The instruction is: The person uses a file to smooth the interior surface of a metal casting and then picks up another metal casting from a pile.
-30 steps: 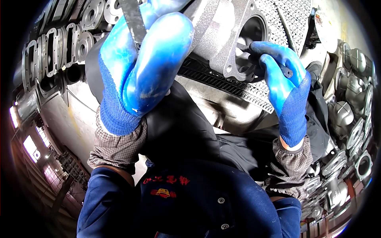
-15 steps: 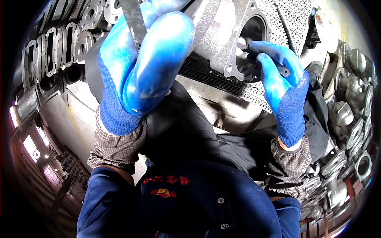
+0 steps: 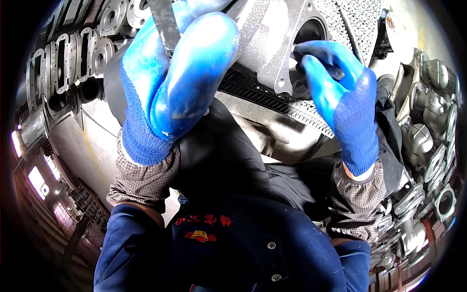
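Note:
A grey cast metal housing point(image 3: 270, 46) lies at the top middle, with a round flanged opening facing right. My left hand point(image 3: 180, 78), in a blue coated glove, is closed around a dark, speckled flat metal bar point(image 3: 164, 22) that runs up out of view. The thumb hides part of the bar and the housing's left side. At the opening, my gloved right hand point(image 3: 340, 80) is closed with its fingers pinching a slim dark tool point(image 3: 335, 73). Its rounded end shows near the palm; the fingers cover the rest, so its kind is unclear.
Beneath the housing is a textured metal mesh surface point(image 3: 362, 22) with a ridged front edge. Flanges and ring-shaped metal parts point(image 3: 63, 63) are stacked at the far left. Several cast parts point(image 3: 423, 138) crowd the right side. My dark-clad legs point(image 3: 224, 151) are below the work.
My right hand has shifted slightly up and left, and its wrist has turned, with the dark tool in its fingers moving along. My left hand and the housing stay almost still.

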The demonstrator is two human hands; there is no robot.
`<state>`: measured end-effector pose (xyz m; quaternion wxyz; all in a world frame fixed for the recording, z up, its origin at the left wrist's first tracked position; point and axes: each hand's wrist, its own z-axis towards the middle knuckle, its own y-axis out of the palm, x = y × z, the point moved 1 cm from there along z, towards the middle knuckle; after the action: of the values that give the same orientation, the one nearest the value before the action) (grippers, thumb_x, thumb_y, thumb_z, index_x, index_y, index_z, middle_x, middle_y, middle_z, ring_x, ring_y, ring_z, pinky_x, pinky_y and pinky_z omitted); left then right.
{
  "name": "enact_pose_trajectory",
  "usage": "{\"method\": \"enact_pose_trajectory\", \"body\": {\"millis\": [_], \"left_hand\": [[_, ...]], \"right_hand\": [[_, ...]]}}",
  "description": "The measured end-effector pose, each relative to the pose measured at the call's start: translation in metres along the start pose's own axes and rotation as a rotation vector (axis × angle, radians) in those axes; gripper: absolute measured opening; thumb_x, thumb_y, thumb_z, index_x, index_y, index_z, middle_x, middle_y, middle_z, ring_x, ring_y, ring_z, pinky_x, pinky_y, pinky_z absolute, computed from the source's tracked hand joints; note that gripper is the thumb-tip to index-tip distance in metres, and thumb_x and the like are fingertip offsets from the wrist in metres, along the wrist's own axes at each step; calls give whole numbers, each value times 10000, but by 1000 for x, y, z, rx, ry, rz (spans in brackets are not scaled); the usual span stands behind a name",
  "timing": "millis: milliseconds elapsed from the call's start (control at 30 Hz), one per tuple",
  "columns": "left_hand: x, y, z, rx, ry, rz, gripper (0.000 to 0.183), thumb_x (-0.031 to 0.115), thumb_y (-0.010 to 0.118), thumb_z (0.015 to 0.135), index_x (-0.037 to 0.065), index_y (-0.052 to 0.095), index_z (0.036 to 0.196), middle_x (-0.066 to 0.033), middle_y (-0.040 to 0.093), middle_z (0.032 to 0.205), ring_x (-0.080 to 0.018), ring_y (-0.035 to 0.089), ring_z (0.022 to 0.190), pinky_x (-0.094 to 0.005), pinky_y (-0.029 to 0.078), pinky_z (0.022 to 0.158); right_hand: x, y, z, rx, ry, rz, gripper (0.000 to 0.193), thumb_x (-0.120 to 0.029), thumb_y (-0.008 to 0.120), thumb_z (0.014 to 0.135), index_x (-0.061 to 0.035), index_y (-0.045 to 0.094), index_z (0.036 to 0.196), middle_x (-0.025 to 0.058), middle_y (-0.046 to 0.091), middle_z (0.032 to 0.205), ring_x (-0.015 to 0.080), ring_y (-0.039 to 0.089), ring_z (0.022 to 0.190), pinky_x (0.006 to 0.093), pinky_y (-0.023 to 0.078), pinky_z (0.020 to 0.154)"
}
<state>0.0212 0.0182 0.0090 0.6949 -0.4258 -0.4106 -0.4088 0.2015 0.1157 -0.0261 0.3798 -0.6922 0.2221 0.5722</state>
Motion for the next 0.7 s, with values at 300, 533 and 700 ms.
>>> {"method": "enact_pose_trajectory", "body": {"millis": [300,533,700], "left_hand": [[12,-8,-1,-29,49,105,676,473,489,926,-89,482,1300,-204,450,1382,-296,411,1299,-406,278,1104],[-6,-2,-4,54,28,-181,668,416,533,924,-124,449,1308,-233,423,1395,-290,401,1309,-395,275,1107],[-4,-9,0,-59,190,44,694,420,554,916,-126,426,1325,-234,418,1401,-287,401,1309,-380,272,1108]], "right_hand": [[-9,2,8,-96,-277,-157,136,-51,632,835,2,671,955,77,660,741,113,607,615,230,480,557],[-2,-16,-6,61,32,34,158,-5,584,877,4,680,1002,41,676,864,41,574,706,182,461,630],[18,-16,-17,74,-21,61,196,28,571,884,21,658,1059,96,669,1022,122,637,844,235,510,779]]}}
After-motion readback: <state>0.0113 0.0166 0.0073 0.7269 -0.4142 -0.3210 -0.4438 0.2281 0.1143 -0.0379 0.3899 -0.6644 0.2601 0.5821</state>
